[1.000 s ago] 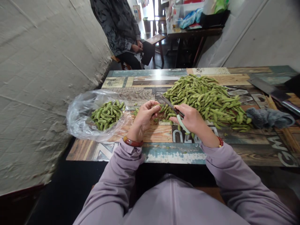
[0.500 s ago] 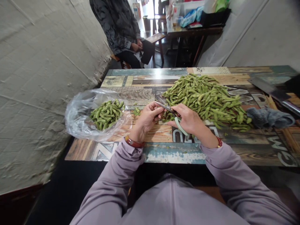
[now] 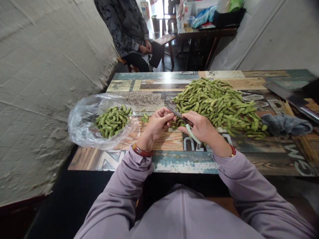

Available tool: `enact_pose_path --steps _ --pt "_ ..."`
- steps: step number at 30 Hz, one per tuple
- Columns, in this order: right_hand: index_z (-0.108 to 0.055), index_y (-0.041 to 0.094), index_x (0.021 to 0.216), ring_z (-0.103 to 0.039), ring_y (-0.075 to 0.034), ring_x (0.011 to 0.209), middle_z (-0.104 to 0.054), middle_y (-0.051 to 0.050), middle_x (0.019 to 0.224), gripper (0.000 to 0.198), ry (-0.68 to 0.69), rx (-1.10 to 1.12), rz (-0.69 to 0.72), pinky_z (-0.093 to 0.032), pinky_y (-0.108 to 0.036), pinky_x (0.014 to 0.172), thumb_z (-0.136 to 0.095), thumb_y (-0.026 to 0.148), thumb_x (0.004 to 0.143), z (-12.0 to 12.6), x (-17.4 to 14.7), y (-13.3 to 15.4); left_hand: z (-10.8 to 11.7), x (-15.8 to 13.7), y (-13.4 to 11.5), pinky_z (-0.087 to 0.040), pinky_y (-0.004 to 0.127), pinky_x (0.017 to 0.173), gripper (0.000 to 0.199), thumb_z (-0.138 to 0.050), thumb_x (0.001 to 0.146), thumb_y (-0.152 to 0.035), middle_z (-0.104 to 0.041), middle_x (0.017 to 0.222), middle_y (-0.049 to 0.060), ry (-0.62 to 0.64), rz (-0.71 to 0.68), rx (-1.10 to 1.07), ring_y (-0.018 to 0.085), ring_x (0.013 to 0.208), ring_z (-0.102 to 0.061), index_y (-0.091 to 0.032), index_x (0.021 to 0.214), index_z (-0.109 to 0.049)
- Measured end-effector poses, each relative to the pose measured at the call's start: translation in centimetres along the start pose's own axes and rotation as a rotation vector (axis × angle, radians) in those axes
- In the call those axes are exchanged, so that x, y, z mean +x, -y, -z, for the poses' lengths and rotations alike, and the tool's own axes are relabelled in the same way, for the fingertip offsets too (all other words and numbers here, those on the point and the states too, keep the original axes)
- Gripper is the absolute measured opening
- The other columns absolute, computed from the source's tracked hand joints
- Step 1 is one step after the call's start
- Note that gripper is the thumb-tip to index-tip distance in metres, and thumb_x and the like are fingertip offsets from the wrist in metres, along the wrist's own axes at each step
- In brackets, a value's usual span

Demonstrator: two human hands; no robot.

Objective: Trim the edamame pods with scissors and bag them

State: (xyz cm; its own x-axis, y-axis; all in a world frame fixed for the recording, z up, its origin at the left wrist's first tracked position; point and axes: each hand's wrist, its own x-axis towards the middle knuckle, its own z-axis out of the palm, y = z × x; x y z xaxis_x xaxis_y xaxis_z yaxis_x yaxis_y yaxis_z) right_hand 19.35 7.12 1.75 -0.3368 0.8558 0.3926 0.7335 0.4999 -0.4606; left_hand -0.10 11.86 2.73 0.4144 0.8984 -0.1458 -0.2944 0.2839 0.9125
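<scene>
My right hand (image 3: 199, 125) is closed round a pair of scissors (image 3: 191, 133) with pale green handles. Their dark blades point up and left, reaching the fingertips of my left hand (image 3: 159, 123). Those left fingers are pinched together; what they hold, if anything, is hidden behind them and the blades. A large heap of green soybean pods (image 3: 216, 106) lies just beyond and to the right of my hands. To the left, a clear plastic bag (image 3: 82, 121) lies open with a smaller pile of pods (image 3: 113, 121) in it. Small green trimmings (image 3: 145, 117) are scattered between.
On the right of the patchwork-patterned table (image 3: 169, 162) are a grey cloth (image 3: 286, 124) and a cleaver (image 3: 286, 93). Across the table a person (image 3: 127, 33) sits by the wall. A second table (image 3: 206, 32) behind carries bags and containers.
The scissor blades have tilted slightly and look more closed. Otherwise both hands, the pods and the bag stay where they were.
</scene>
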Motion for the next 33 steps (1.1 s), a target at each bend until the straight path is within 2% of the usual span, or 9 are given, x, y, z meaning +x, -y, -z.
enact_pose_path --steps 6,13,16,20,24,26,29,31,33 --pt "-0.065 0.018 0.11 -0.066 -0.026 0.087 -0.067 -0.01 0.094 0.034 0.01 -0.022 -0.014 -0.053 -0.036 0.075 -0.066 0.044 0.089 -0.2 -0.1 -0.2 0.2 0.1 -0.4 -0.028 0.013 0.042 0.03 -0.082 0.066 -0.025 -0.057 0.061 -0.004 -0.071 -0.003 -0.057 0.002 0.046 -0.042 -0.016 0.076 -0.055" --pt "-0.067 0.018 0.109 -0.068 -0.028 0.087 -0.069 -0.011 0.093 0.036 -0.173 -0.015 -0.084 -0.054 -0.038 0.078 -0.068 0.046 0.087 -0.2 0.1 -0.8 0.9 0.7 -0.8 -0.03 0.017 0.043 0.02 -0.065 0.078 -0.031 -0.055 0.067 -0.002 -0.143 0.023 -0.117 0.005 0.049 -0.046 -0.018 0.073 -0.051" --pt "-0.068 0.018 0.109 -0.068 -0.027 0.086 -0.069 -0.01 0.093 0.036 -0.177 -0.015 -0.1 -0.054 -0.039 0.078 -0.068 0.047 0.087 -0.1 0.1 -0.8 1.3 1.2 -0.3 -0.031 0.019 0.046 0.016 -0.065 0.08 -0.031 -0.056 0.066 -0.003 -0.188 -0.05 0.156 0.007 0.05 -0.044 -0.018 0.076 -0.058" --pt "-0.068 0.018 0.109 -0.068 -0.027 0.087 -0.069 -0.01 0.094 0.035 -0.158 -0.022 -0.105 -0.054 -0.038 0.078 -0.072 0.043 0.085 -0.1 0.1 -0.6 1.3 1.9 0.7 -0.042 0.025 0.065 0.011 -0.063 0.082 -0.024 -0.066 0.074 0.003 -0.258 -0.267 0.855 0.014 0.07 -0.056 -0.016 0.077 -0.068" --pt "-0.068 0.018 0.11 -0.068 -0.028 0.088 -0.07 -0.011 0.096 0.035 -0.161 -0.024 -0.103 -0.054 -0.038 0.079 -0.073 0.041 0.084 -0.2 0.1 -0.5 0.6 2.0 1.0 -0.044 0.032 0.076 0.014 -0.06 0.086 -0.025 -0.07 0.092 0.01 -0.255 -0.241 1.397 0.022 0.088 -0.062 -0.017 0.085 -0.072" --pt "-0.068 0.017 0.11 -0.068 -0.028 0.089 -0.07 -0.011 0.097 0.035 -0.161 -0.022 -0.101 -0.054 -0.039 0.079 -0.073 0.041 0.084 -0.2 0.1 -0.6 0.2 1.8 1.0 -0.044 0.033 0.077 0.016 -0.059 0.087 -0.026 -0.069 0.098 0.012 -0.244 -0.198 1.502 0.024 0.092 -0.063 -0.018 0.09 -0.072" --pt "-0.068 0.018 0.111 -0.068 -0.028 0.09 -0.07 -0.011 0.098 0.036 -0.149 -0.018 -0.096 -0.055 -0.039 0.08 -0.072 0.043 0.085 -0.3 0.1 -0.7 0.2 1.8 1.0 -0.044 0.033 0.077 0.014 -0.058 0.084 -0.02 -0.068 0.099 0.011 -0.228 -0.202 1.511 0.024 0.092 -0.063 -0.018 0.09 -0.07" --pt "-0.068 0.019 0.111 -0.068 -0.028 0.091 -0.07 -0.011 0.098 0.036 -0.142 -0.016 -0.097 -0.055 -0.039 0.081 -0.071 0.043 0.085 -0.3 0.1 -0.7 0.4 1.8 1.0 -0.044 0.032 0.077 0.01 -0.059 0.08 -0.015 -0.067 0.093 0.009 -0.226 -0.241 1.432 0.022 0.09 -0.061 -0.018 0.083 -0.068" --pt "-0.068 0.018 0.112 -0.069 -0.029 0.091 -0.07 -0.012 0.099 0.036 -0.141 -0.016 -0.102 -0.055 -0.039 0.081 -0.071 0.043 0.085 -0.2 0.1 -0.7 0.8 1.7 0.9 -0.043 0.03 0.073 0.004 -0.061 0.075 -0.014 -0.064 0.083 0.006 -0.236 -0.271 1.247 0.02 0.084 -0.059 -0.017 0.075 -0.063"
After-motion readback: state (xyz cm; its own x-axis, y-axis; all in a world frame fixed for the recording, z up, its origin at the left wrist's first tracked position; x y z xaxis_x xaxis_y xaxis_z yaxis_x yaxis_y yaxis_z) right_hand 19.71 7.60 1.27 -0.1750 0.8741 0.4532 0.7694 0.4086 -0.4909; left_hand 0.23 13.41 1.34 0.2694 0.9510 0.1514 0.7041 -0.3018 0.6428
